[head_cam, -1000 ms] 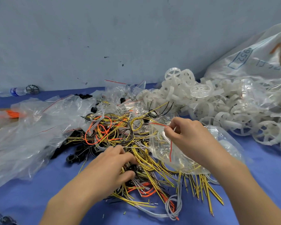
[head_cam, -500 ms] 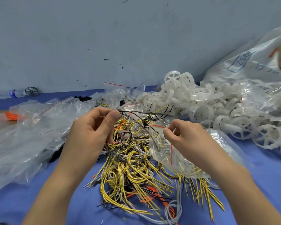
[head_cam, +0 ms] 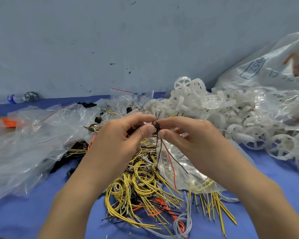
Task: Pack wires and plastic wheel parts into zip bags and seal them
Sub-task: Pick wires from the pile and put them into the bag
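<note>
Both hands meet above the table's middle: the left hand [head_cam: 126,135] and right hand [head_cam: 188,135] each pinch a small bundle of dark wires [head_cam: 156,130] in a thumb-and-finger grip. Below lie a clear zip bag [head_cam: 185,173] and yellow wires [head_cam: 141,183]; white plastic wheels [head_cam: 212,100] are heaped toward the right edge.

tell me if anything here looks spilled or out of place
Nothing looks damaged, but it is messy: yellow wires sprawl loose and tangled over the blue table, white wheels lie heaped unbagged, and a water bottle lies on its side by the wall.
</note>
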